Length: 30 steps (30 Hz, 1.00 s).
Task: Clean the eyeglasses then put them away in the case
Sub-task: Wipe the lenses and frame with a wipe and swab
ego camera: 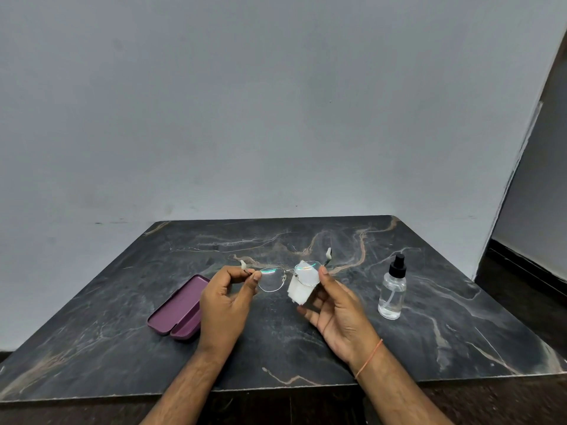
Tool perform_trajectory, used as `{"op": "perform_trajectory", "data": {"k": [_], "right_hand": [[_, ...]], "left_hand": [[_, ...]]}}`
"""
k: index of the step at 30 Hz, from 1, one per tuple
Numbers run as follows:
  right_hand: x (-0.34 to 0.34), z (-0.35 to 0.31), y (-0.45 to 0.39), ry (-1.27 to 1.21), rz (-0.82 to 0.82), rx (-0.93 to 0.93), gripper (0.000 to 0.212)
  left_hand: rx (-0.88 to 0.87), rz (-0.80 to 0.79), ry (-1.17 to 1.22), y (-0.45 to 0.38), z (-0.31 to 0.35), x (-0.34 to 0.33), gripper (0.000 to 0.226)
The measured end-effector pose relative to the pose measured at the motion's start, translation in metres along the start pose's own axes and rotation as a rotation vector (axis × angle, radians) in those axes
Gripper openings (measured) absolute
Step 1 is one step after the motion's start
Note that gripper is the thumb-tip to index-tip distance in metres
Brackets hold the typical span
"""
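Left hand [225, 305] is pinching the eyeglasses [287, 277] at the left hinge corner, thumb and forefinger closed on the frame, remaining fingers curled beneath. Right hand [333, 305] is holding a small white wipe [299, 291] against the right-hand lens: thumb tip is pressing on the near face at the outer rim, wipe is sitting behind the lens, fingers below looking loosely spread. Whether those fingers are backing the wipe cannot be told.

Eyeglasses are being held clear above the tabletop [429, 348], between the two hands. Long axis is running 9 o'clock to 3 o'clock across the view. Temple arms are unfolded and pointing away toward 12 o'clock, pale tips raised; lens fronts are facing the person.

Judgement: cleaning step in hand, right lens being worked. Left lens appears bare of wipe, so likely next. That move calls for shifting the wipe across the bridge while the left hand is keeping a light grip on the thin wire frame, then folding both temples before casing.

Case [176, 311], purple, is lying open at 9 o'clock of the left hand, partly hidden by it, long axis running roughly 7 to 1 o'clock. Spray bottle [392, 292] is standing upright at 3 o'clock of the right hand, well apart, black pump on.
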State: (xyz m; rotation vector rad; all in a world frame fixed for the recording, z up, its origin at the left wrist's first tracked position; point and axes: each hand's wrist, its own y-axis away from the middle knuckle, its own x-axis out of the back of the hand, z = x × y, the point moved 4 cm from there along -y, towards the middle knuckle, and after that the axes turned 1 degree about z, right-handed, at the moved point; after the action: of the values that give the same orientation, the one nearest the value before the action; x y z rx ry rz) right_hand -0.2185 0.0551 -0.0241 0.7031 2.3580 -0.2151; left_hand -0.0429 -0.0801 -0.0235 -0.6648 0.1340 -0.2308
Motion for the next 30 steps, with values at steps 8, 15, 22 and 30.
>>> {"op": "perform_trajectory", "data": {"k": [8, 15, 22, 30], "right_hand": [[0.0031, -0.0029, 0.0003, -0.008, 0.0, 0.023, 0.024], [0.0, 0.0021, -0.0012, 0.012, -0.019, -0.023, 0.027], [0.0052, -0.0019, -0.0016, -0.003, -0.001, 0.021, 0.023], [0.0019, -0.0006, -0.0011, -0.007, -0.01, 0.003, 0.024]], "left_hand": [[-0.019, 0.022, 0.011, -0.0002, 0.003, 0.0005, 0.037], [-0.001, 0.024, 0.035, -0.0004, 0.0023, 0.0014, 0.048], [-0.018, 0.032, 0.03, -0.0012, 0.0012, 0.002, 0.036], [-0.008, 0.028, 0.034, -0.0003, 0.0045, 0.0022, 0.043]]}}
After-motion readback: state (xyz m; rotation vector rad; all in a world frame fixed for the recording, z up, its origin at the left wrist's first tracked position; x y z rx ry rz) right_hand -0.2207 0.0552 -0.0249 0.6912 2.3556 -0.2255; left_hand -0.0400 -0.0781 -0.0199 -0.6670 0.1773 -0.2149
